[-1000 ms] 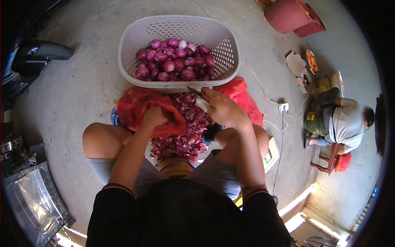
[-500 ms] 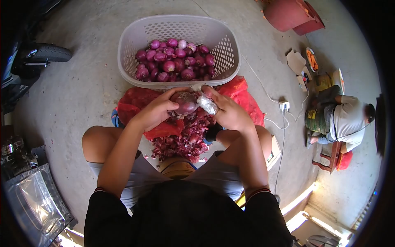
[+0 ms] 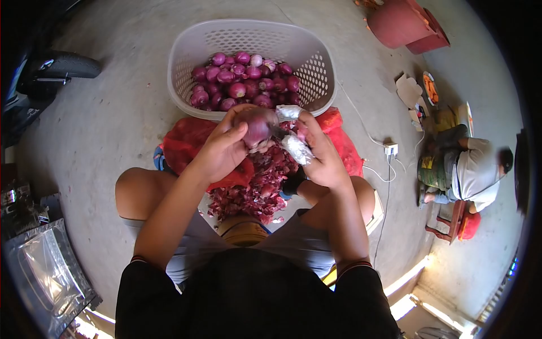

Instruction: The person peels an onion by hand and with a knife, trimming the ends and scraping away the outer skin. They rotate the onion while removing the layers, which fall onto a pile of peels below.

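Observation:
My left hand [image 3: 226, 148] is wrapped round a large red onion [image 3: 255, 127], holding it over the skins. On the right side of the onion is my right hand [image 3: 320, 148], its thumb and forefinger covered in silvery wrapping [image 3: 297, 150]. Between these fingers a small dark knife blade [image 3: 278, 132] points at the onion; its handle is hidden. Below both hands lies a heap of red onion skins [image 3: 248, 195] on red mesh sacks [image 3: 189, 141]. Just beyond them stands a grey perforated basket [image 3: 176, 85] with many peeled purple onions [image 3: 237, 90].
A motorbike wheel [image 3: 70, 65] is at the left. Red tubs [image 3: 395, 25] stand at the upper right. A power socket block [image 3: 390, 148] with cables lies on the floor. Another person [image 3: 477, 169] sits at the right by a wooden stool [image 3: 451, 223].
My right hand has opened out from the onion, so the wrapped forefinger and the dark blade now show. The onion has turned in my left hand and risen slightly.

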Motion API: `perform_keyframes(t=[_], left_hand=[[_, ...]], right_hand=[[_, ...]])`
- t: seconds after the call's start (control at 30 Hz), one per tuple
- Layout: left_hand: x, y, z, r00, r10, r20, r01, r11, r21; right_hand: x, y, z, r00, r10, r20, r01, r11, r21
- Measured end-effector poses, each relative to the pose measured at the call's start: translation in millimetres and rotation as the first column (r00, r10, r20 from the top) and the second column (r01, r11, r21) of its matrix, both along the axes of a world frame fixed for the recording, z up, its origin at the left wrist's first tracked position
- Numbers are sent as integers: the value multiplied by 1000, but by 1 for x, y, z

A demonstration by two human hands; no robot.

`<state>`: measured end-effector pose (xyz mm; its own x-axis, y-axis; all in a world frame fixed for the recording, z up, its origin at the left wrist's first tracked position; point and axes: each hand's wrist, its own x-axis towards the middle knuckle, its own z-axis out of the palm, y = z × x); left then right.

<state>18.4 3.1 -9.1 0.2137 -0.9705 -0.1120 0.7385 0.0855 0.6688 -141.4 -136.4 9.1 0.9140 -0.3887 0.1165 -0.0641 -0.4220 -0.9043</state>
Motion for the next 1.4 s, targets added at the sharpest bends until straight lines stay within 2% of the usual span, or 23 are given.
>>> perform_keyframes(t=[0.1, 0.17, 0.27, 0.37, 0.47, 0.57, 0.67, 0.8, 0.9, 1.07, 1.4], left_hand=[[-2, -3, -10, 988, 44, -149, -46, 999, -9], [-2, -4, -15, 967, 35, -252, -44, 999, -30], [-7, -4, -16, 934, 126, -333, -137, 991, -9], [-11, -1, -8, 948, 105, -300, -91, 994, 60], [-14, 1, 1, 948, 30, -317, -46, 998, -41], [-15, 0, -2, 916, 33, -399, -61, 996, -58], [-20, -2, 1, 953, 76, -295, -110, 989, -99], [-25, -2, 3, 953, 60, -296, -98, 989, -112], [-26, 0, 3, 970, 77, -229, -99, 992, -84], [-27, 1, 5, 981, 116, -158, -131, 988, -85], [-33, 6, 4, 951, 277, -134, -280, 960, 2]], right_hand=[[3, 5, 1, 998, -8, 66, 11, 999, -47], [1, 14, 5, 999, -22, -29, 19, 996, -84], [6, 19, 1, 1000, 2, 23, 4, 967, -255], [11, 23, 3, 998, -4, 67, 26, 943, -333], [12, 21, 3, 999, -9, 45, 27, 915, -403], [10, 18, -3, 999, -34, 0, 30, 882, -470], [11, 19, -6, 997, -72, 33, 79, 879, -470], [12, 12, -21, 990, -59, 128, 105, 914, -391], [7, 12, -14, 998, -23, 52, 38, 948, -317], [10, 10, -21, 991, -47, 127, 92, 919, -383], [12, 11, -17, 990, -63, 125, 110, 904, -413]])
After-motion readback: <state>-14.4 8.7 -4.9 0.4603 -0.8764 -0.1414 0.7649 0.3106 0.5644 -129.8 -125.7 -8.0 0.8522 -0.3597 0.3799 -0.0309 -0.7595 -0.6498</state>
